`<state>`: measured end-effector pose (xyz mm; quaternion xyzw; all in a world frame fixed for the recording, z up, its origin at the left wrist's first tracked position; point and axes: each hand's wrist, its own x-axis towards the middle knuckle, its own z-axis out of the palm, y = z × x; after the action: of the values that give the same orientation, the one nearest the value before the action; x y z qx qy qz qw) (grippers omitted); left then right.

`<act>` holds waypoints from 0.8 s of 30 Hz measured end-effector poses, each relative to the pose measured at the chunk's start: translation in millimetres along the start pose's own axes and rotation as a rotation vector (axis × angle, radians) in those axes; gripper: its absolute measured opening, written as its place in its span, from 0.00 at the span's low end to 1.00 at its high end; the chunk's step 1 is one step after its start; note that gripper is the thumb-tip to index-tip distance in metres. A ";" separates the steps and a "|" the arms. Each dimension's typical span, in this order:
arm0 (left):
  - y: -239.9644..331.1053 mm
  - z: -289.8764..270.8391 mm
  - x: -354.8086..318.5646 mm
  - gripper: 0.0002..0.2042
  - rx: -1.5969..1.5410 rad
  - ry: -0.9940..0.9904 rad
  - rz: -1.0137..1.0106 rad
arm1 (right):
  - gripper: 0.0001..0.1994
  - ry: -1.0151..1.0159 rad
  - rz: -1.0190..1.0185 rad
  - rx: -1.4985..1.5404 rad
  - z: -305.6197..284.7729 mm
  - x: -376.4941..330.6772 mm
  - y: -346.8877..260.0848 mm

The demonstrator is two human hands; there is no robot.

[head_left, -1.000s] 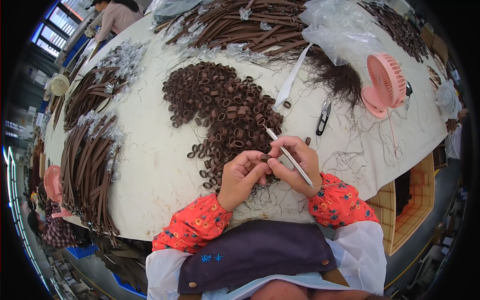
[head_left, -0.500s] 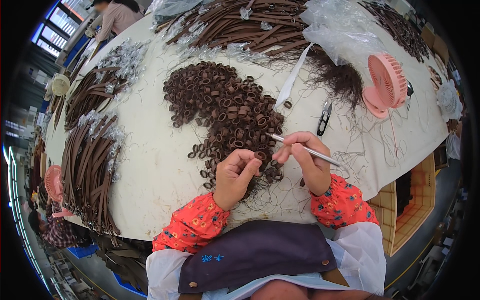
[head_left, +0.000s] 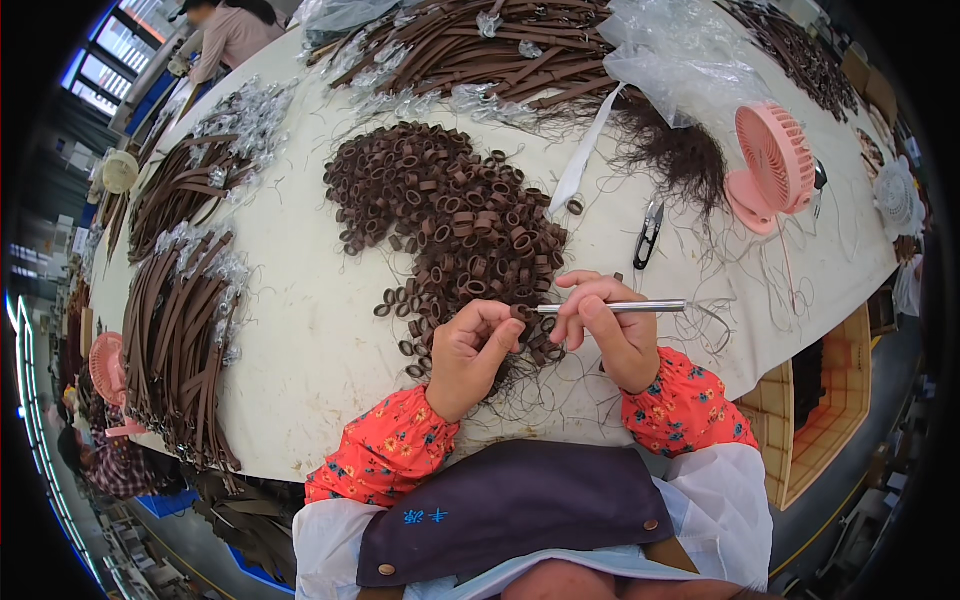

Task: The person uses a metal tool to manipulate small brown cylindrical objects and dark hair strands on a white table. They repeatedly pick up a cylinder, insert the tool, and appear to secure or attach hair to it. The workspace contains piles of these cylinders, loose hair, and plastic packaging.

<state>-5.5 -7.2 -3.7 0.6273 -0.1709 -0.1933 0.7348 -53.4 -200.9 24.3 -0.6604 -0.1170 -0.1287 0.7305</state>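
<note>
My left hand (head_left: pixel 472 350) pinches one small brown loop at the near edge of a big pile of brown leather loops (head_left: pixel 450 215) on the white table (head_left: pixel 300 340). My right hand (head_left: pixel 605 330) grips a thin silver metal tool (head_left: pixel 620 307). The tool lies level, its tip pointing left at the loop in my left fingers. Loose dark threads lie under both hands.
Bundles of brown straps (head_left: pixel 180 330) lie at the left, more straps (head_left: pixel 480 45) at the far side. Small black snips (head_left: pixel 648 232), a white strip (head_left: pixel 585 165), a pink desk fan (head_left: pixel 772 165) and clear plastic bags (head_left: pixel 680 70) sit right of the pile. Another person (head_left: pixel 235 30) stands far left.
My right hand has swung the silver tool from slanting up-left to lying level, tip at the loop. My left hand has lifted slightly with the loop in its fingers.
</note>
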 end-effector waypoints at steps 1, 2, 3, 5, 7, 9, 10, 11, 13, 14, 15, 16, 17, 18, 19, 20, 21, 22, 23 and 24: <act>0.2 0.0 -0.2 0.05 0.003 -0.003 -0.001 | 0.11 -0.001 -0.004 0.003 -0.2 -0.5 1.1; 0.6 0.0 -0.4 0.05 0.006 -0.007 -0.001 | 0.11 -0.009 -0.012 -0.006 0.3 -0.5 1.4; 0.9 0.1 -0.6 0.05 0.009 -0.011 -0.002 | 0.11 -0.016 -0.020 -0.015 1.1 -0.4 1.7; 1.7 0.6 -0.7 0.06 0.010 -0.014 -0.004 | 0.10 -0.038 -0.043 -0.054 0.7 -0.8 2.8; 2.4 1.0 -0.7 0.06 0.018 -0.009 -0.008 | 0.10 -0.068 -0.072 -0.102 -1.9 -0.3 5.9; 1.9 0.9 -1.0 0.06 0.022 -0.006 -0.006 | 0.09 -0.070 -0.079 -0.128 -1.3 0.3 4.8; 1.7 0.7 -1.1 0.06 0.022 -0.009 -0.010 | 0.09 -0.071 -0.082 -0.144 -1.0 0.2 4.2; 1.6 0.3 -1.0 0.06 0.022 -0.011 -0.015 | 0.09 -0.069 -0.084 -0.147 -0.9 0.0 4.4; 1.6 0.5 -0.9 0.06 0.018 -0.012 -0.020 | 0.09 -0.066 -0.088 -0.155 -1.2 -0.3 4.4; 1.9 1.0 -1.0 0.06 0.014 -0.010 -0.020 | 0.09 -0.065 -0.082 -0.160 -1.4 -0.3 3.9; 2.6 1.5 -1.1 0.06 0.011 -0.008 -0.021 | 0.09 -0.064 -0.075 -0.164 -1.7 -0.2 3.0; 4.1 1.8 -1.0 0.06 0.007 -0.003 -0.034 | 0.09 -0.063 -0.069 -0.168 -2.1 -0.2 2.4; 6.6 1.8 -0.6 0.06 0.004 0.003 -0.048 | 0.09 -0.059 -0.075 -0.159 -2.9 0.1 2.4; 8.8 1.7 -0.1 0.06 0.001 0.009 -0.060 | 0.09 -0.056 -0.083 -0.149 -4.1 0.4 2.8; 11.6 1.9 0.6 0.06 -0.005 0.026 -0.064 | 0.09 -0.053 -0.090 -0.140 -5.1 0.8 3.1; 14.7 2.1 1.5 0.06 -0.011 0.042 -0.068 | 0.09 -0.032 -0.094 -0.137 -5.8 1.4 2.0; 16.5 1.3 2.2 0.07 -0.016 0.059 -0.072 | 0.09 -0.012 -0.099 -0.133 -6.3 2.5 -0.6; 16.3 -0.8 2.7 0.09 0.023 0.074 -0.056 | 0.10 0.008 -0.104 -0.129 -6.6 3.4 -2.5; 14.7 -4.1 3.6 0.09 0.109 0.098 0.005 | 0.10 0.032 -0.092 -0.120 -6.6 3.8 -3.2; 13.2 -7.1 5.3 0.09 0.195 0.119 0.065 | 0.10 0.059 -0.081 -0.112 -6.8 3.9 -3.7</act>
<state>3.5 -1.9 8.2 0.7002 -0.1652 -0.1143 0.6851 -51.0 -208.2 28.5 -0.6908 -0.1149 -0.1838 0.6898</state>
